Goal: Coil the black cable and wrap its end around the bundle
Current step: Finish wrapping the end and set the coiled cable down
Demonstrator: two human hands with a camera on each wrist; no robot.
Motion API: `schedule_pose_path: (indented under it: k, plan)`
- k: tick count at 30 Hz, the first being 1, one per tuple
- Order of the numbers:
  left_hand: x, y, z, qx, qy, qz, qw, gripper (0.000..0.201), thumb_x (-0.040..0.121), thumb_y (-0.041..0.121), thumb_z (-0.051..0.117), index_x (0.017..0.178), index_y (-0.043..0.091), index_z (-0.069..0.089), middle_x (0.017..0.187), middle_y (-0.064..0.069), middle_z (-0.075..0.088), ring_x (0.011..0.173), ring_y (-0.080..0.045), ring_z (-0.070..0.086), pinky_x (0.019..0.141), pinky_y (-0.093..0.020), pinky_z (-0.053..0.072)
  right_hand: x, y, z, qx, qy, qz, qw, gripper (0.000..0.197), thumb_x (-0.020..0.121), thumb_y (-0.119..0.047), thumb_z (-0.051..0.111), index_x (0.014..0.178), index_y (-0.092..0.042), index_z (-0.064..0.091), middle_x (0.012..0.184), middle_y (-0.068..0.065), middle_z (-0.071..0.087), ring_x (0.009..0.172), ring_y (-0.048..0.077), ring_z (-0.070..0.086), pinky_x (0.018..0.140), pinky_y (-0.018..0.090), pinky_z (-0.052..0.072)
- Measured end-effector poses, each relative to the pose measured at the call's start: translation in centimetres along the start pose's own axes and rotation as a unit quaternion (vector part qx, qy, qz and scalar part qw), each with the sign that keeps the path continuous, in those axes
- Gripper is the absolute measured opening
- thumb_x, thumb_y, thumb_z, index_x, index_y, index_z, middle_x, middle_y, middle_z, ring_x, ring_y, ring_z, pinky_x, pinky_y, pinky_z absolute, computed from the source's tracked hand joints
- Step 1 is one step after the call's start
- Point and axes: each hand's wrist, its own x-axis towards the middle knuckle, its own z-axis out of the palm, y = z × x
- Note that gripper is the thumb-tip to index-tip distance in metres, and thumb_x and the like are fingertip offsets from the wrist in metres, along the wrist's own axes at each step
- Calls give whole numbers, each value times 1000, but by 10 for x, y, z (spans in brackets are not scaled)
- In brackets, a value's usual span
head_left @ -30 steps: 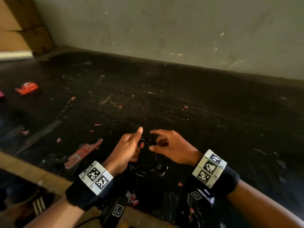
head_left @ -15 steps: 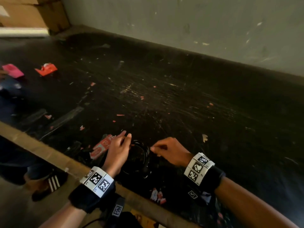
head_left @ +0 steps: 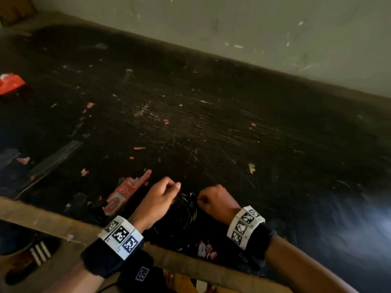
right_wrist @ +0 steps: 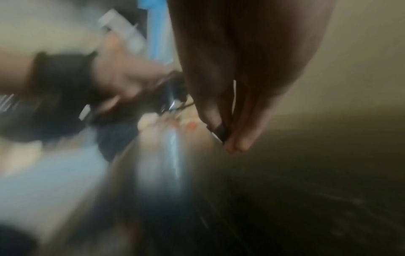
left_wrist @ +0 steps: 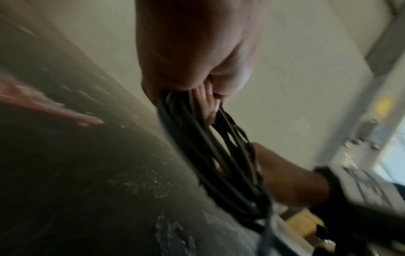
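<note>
The black cable is wound into a loose coil of several loops that hangs just above the dark tabletop near its front edge. My left hand grips the top of the coil, with its fingers curled through the loops. To the right, my right hand pinches the cable's black end between thumb and fingertips, close beside the coil. Both wrist views are blurred.
The scratched black tabletop runs back to a pale wall. A red torn wrapper lies left of my left hand and another red scrap at the far left. The wooden front edge runs below my wrists.
Both hands have closed: the right hand's spread fingers are now curled tight beside the coil. The left hand's fingers have folded down over the loops. The head view has shifted.
</note>
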Motion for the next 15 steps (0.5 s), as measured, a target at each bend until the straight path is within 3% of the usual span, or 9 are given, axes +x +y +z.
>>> schedule_pose_path:
  k: [3,6,11,13,15]
  plan:
    - [5,14,17,9,-67,48,997,28,94,35,50,95,8,58,68,1,56,55,-3,50,57,-25,41,-9,-1,-19,72,92,14,993,10,85,-16,61,87,-14,70,86,4,71,79,14,65,75,28,53]
    - [17,31,40,33,-93,77,992,29,93,35,52,94,8,59,77,-4,63,63,-9,54,64,-30,44,-27,-1,-35,75,158,-2,985,10,84,-13,61,79,-11,69,74,0,66,69,14,63,65,27,51]
    - [27,53,71,125,-105,207,965,25,95,28,50,80,8,54,61,5,54,53,0,47,62,-31,38,-64,18,-50,68,248,21,966,10,83,-15,62,79,-11,70,74,3,69,66,15,63,62,30,52]
    - [28,60,86,152,-108,246,951,25,95,23,49,72,13,49,56,6,48,57,-15,51,60,-32,35,-74,25,-53,74,282,67,954,11,82,-17,63,76,-11,69,71,3,70,64,17,64,61,34,54]
    - [24,69,107,180,-93,287,936,32,94,20,49,64,23,40,53,9,44,68,-29,57,60,-31,32,-79,39,-59,113,326,158,925,9,78,-18,64,73,-12,69,71,4,71,65,18,66,63,36,55]
